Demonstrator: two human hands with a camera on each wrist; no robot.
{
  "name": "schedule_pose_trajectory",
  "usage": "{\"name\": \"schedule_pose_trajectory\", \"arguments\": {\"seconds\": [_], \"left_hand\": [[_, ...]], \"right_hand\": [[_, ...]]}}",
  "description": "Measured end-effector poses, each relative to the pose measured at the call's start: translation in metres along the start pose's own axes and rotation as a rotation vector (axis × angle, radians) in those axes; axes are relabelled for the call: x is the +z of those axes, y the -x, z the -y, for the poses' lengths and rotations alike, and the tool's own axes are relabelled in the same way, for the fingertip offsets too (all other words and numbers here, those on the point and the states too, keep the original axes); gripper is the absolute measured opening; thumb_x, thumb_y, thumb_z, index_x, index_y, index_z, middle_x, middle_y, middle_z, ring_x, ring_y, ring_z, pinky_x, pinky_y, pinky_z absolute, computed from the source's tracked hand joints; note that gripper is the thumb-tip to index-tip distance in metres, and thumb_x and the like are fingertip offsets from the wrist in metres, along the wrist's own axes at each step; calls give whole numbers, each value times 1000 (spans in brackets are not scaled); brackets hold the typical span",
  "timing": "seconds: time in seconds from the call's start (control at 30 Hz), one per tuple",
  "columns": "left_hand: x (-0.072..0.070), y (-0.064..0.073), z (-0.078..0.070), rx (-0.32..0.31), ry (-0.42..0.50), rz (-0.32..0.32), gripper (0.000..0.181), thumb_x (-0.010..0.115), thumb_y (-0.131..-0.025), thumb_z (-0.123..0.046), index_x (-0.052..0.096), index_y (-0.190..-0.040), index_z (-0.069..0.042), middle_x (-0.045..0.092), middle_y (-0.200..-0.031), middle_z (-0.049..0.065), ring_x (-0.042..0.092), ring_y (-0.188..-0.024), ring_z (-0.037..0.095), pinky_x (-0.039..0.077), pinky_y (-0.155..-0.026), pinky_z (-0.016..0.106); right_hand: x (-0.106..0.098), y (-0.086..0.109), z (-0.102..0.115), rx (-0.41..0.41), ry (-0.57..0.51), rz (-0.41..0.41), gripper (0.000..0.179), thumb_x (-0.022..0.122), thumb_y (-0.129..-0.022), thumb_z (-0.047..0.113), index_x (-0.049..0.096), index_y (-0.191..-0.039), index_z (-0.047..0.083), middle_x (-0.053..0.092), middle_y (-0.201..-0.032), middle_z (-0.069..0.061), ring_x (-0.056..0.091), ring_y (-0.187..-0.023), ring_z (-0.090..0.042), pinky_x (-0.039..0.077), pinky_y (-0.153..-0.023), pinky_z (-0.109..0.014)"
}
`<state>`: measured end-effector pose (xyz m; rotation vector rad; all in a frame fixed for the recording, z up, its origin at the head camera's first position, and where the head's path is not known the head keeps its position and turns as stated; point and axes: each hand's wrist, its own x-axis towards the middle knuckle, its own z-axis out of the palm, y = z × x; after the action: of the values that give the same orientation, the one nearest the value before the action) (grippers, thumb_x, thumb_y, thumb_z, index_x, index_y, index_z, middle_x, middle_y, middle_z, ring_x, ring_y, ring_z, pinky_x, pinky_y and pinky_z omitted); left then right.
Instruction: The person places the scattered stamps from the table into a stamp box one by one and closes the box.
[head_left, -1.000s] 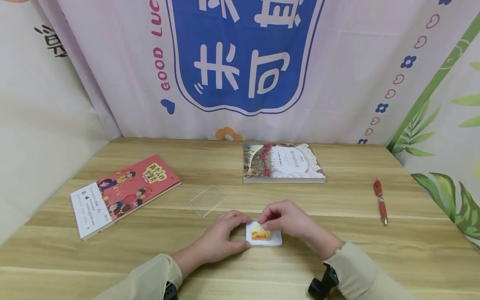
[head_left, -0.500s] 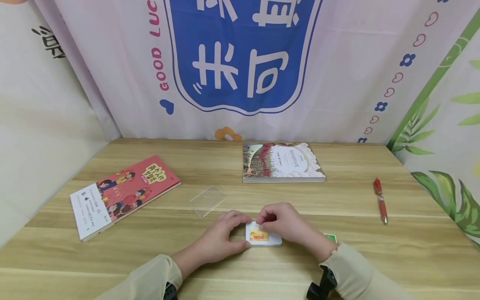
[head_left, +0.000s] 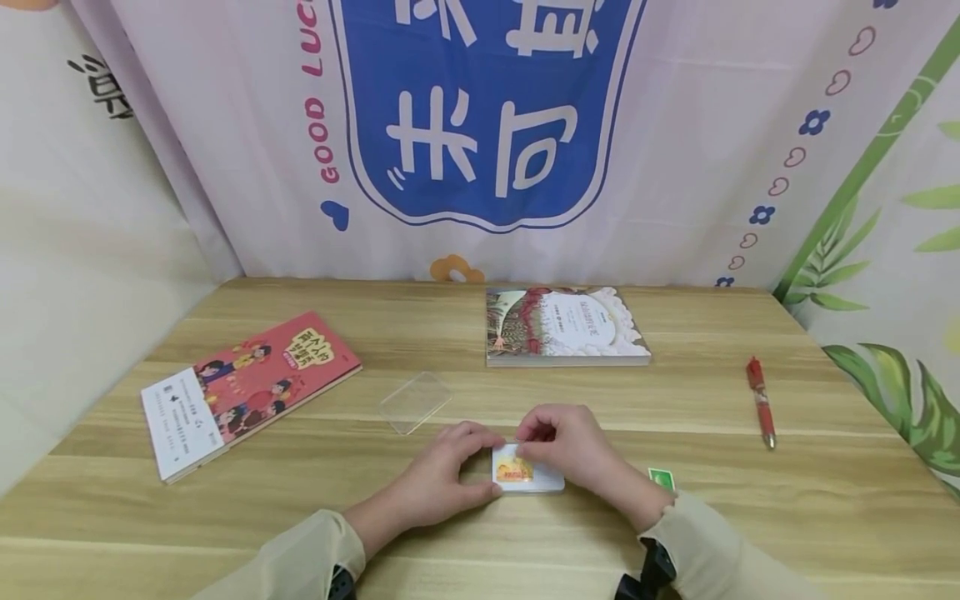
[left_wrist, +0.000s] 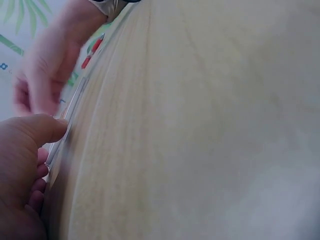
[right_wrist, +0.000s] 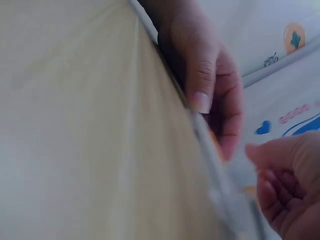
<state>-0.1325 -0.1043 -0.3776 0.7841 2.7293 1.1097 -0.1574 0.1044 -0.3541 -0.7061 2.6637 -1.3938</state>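
Observation:
In the head view a small white case (head_left: 550, 479) with rounded corners lies flat on the wooden table. My left hand (head_left: 438, 475) holds it at its left end, index finger on the far corner and thumb on the near corner. Over its left part is a small yellow-orange stamp-like picture (head_left: 513, 472). The thumb and index finger of my right hand (head_left: 566, 442) pinch the picture's upper right edge. Whether the picture touches the case is hard to tell. Both wrist views show the hands close together, but the picture is mostly hidden there.
A clear plastic lid (head_left: 416, 402) lies left of the case. Beside my right wrist is a small green card (head_left: 662, 478). A red book (head_left: 281, 354) lies at left, another picture book (head_left: 566, 327) at the back, and a red pen (head_left: 761, 404) at right.
My right hand has moved the yellow-orange picture slightly left across the white case. The green card has come into view beside my right wrist. My left hand has stayed in place.

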Motion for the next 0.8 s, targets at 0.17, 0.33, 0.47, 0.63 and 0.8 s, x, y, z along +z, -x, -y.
{"name": "schedule_pose_trajectory", "arguments": {"seconds": [0.17, 0.33, 0.47, 0.63, 0.8], "left_hand": [[2, -1, -3, 11, 12, 5, 46, 72, -78, -28, 59, -120, -13, 54, -120, -2, 45, -113, 20, 39, -96, 45], [3, 0, -2, 3, 9, -4, 46, 72, -78, -26, 59, -120, -12, 53, -120, -1, 45, -114, 19, 40, -96, 45], [4, 0, -1, 7, -4, -7, 46, 72, -78, -27, 59, -120, -13, 54, -120, -2, 45, -114, 19, 40, -96, 45], [6, -1, 2, 16, -5, -18, 46, 73, -78, -28, 59, -119, -13, 54, -120, -2, 45, -115, 19, 39, -97, 45], [4, 0, 3, 16, -7, -30, 45, 73, -77, -27, 60, -118, -14, 54, -120, -2, 45, -115, 20, 39, -97, 46]], "right_hand": [[-29, 10, 11, 37, -63, -158, 9, 74, -75, 8, 68, -82, 6, 66, -79, -2, 58, -71, -13, 52, -63, -23], [-53, 24, 5, 112, -90, -193, 14, 73, -78, 15, 66, -85, 6, 65, -84, -5, 57, -73, -13, 51, -62, -23], [-65, 38, -10, 178, -82, -221, 15, 73, -78, 15, 65, -85, 4, 64, -83, -6, 56, -71, -11, 49, -60, -23], [-80, 55, -25, 233, -16, -197, 15, 72, -79, 16, 65, -86, 5, 63, -83, -6, 54, -70, -10, 48, -60, -23], [-90, 71, -31, 263, 12, -138, 22, 71, -80, 17, 65, -93, 1, 64, -85, -5, 55, -73, -7, 49, -64, -22]]}}
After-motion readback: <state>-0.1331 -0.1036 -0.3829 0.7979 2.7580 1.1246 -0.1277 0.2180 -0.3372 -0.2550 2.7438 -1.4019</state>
